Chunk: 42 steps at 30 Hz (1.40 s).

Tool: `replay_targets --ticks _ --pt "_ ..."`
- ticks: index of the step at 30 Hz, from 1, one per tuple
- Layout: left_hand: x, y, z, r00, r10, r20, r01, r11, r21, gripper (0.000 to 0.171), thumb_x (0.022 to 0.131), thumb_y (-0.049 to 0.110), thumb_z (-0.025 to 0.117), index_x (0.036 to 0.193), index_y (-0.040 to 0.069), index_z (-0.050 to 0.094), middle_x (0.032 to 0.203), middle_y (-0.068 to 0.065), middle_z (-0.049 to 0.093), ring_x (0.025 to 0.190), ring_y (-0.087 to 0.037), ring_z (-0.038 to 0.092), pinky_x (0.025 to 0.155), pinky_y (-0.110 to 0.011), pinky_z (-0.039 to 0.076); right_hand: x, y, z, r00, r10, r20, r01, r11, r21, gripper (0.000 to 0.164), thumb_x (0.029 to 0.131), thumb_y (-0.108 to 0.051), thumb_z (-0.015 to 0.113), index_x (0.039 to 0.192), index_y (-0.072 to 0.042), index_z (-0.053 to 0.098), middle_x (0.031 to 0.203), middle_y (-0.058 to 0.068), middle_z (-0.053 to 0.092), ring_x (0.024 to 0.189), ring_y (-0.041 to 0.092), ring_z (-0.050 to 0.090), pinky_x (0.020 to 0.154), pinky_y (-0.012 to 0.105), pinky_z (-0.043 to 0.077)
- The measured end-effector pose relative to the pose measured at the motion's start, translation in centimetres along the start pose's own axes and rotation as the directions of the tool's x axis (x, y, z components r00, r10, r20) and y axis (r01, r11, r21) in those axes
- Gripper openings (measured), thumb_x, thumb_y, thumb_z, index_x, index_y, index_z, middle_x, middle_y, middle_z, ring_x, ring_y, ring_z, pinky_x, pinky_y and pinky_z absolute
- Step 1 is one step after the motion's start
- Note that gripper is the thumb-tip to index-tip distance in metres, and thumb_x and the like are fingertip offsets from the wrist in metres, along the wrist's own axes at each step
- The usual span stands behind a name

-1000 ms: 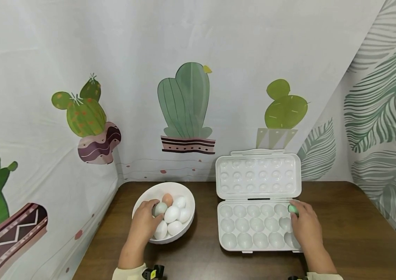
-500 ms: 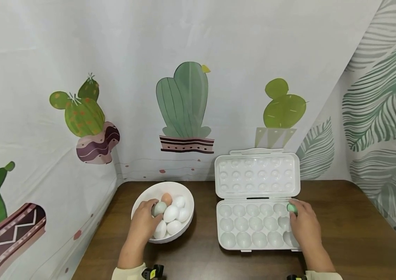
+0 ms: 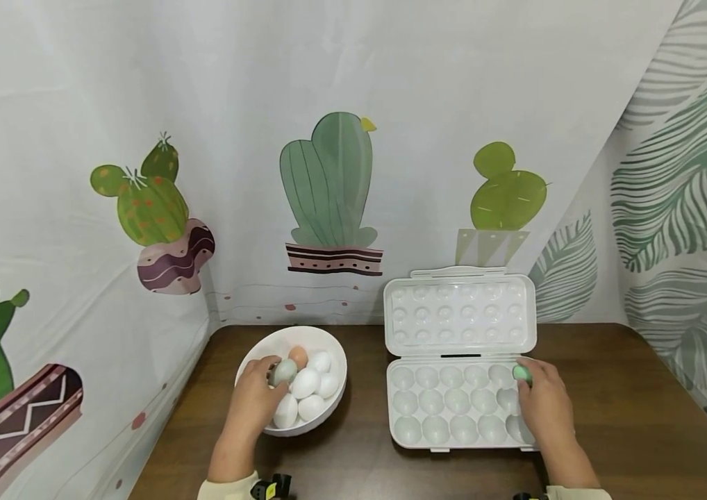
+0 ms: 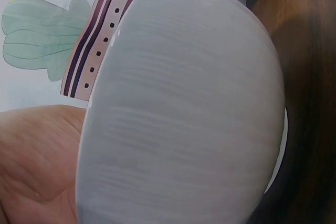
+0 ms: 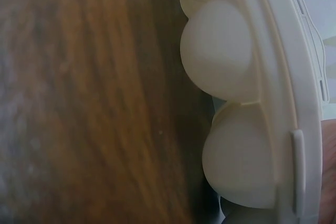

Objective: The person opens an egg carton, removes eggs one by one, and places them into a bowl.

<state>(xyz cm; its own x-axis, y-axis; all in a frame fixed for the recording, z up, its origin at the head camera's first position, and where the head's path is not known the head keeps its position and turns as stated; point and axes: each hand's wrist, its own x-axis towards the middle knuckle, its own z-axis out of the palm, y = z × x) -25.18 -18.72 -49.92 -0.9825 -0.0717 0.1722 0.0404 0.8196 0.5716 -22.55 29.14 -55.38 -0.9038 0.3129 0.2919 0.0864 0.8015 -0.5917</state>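
Note:
My left hand point(image 3: 255, 396) reaches over the near left side of a white bowl point(image 3: 275, 342). Its thumb and fingers grip a pale grey-green egg point(image 3: 285, 372) among the others inside. A brown egg point(image 3: 298, 357) and several white eggs point(image 3: 306, 383) lie beside it. Over the right end of an open white egg box point(image 3: 412, 445) my right hand point(image 3: 546, 401) pinches a green egg point(image 3: 521, 373) at the far right corner, partly hidden by the fingers. The left wrist view shows mostly the bowl's outer wall point(image 4: 184, 103); the right wrist view shows the box's rounded cups point(image 5: 220, 51) from outside.
The egg box lid point(image 3: 460, 316) stands raised at the back, near the cactus-print cloth point(image 3: 428, 139). Brown wooden table point(image 3: 366, 417) surface runs between bowl and box. A dark band with a camera sits at the left cuff point(image 3: 272, 486).
The grey-green egg has tilted slightly in my left hand's grip. My right hand stays at the same corner with the green egg.

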Motion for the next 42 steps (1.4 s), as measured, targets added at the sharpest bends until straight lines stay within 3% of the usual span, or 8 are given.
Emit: replay_targets --ticks 18,27,42 --pt "-0.1 0.1 -0.1 0.999 -0.042 0.017 0.043 0.999 -0.030 0.045 0.090 0.016 0.067 0.132 -0.001 0.061 0.125 -0.023 0.060 0.111 -0.035 0.064 0.095 -0.052 0.052 -0.1 -0.5 -0.3 0.995 0.073 0.074 -0.072 0.997 -0.016 0.039 0.099 -0.006 0.056 0.137 0.000 0.056 0.140 0.033 0.045 0.123 0.055 0.052 0.097 0.067 0.045" --pt "0.0 0.8 -0.4 0.995 -0.018 -0.095 0.007 0.994 -0.109 0.037 0.093 0.019 0.064 0.127 0.005 0.064 0.124 -0.016 0.061 0.117 -0.034 0.059 0.102 -0.051 0.046 -0.1 -0.8 -0.4 0.994 0.078 0.080 -0.078 0.997 -0.003 0.040 0.100 -0.007 0.054 0.139 0.000 0.054 0.142 0.034 0.043 0.122 0.055 0.053 0.097 0.067 0.046" --pt "-0.4 2.8 -0.5 0.989 0.030 -0.143 -0.054 0.985 -0.166 0.026 0.095 0.017 0.065 0.119 0.008 0.068 0.116 -0.009 0.063 0.110 -0.028 0.061 0.096 -0.044 0.050 -0.1 -1.5 -0.8 0.999 0.047 0.020 -0.048 0.999 0.017 0.039 0.099 -0.007 0.056 0.137 0.001 0.055 0.138 0.034 0.045 0.116 0.056 0.056 0.091 0.067 0.048"
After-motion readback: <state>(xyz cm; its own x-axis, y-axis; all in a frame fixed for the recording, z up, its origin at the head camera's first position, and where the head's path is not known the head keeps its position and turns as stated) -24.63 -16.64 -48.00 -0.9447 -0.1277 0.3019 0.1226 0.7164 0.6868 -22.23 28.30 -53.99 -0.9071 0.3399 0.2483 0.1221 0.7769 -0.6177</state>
